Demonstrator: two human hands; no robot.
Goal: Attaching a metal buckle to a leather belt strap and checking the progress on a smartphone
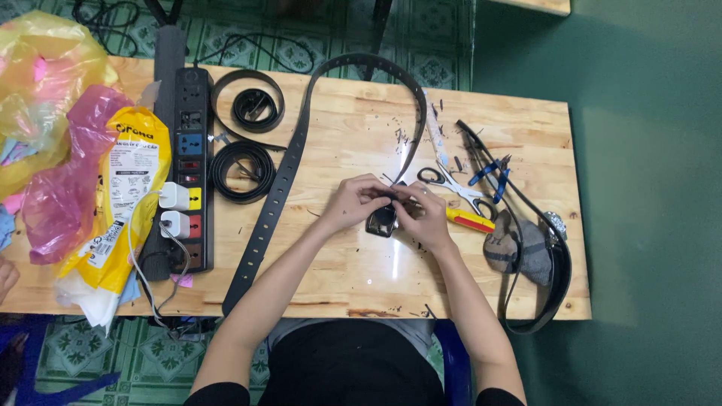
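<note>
Head view: I am pinching the near end of the long black belt (301, 150) with both my left hand (359, 201) and right hand (425, 214), fingers closed at the dark buckle (381, 220) between them, strap arching away across the wooden table (338, 271).

Scissors (450, 181) and pliers (489, 174) just right.

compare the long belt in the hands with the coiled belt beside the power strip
The long belt lies stretched in an arch across the table; the coiled belt is wound into a flat ring. The long belt shows a row of holes and both hands hold its end; the coiled one lies untouched. Both are black.
</note>
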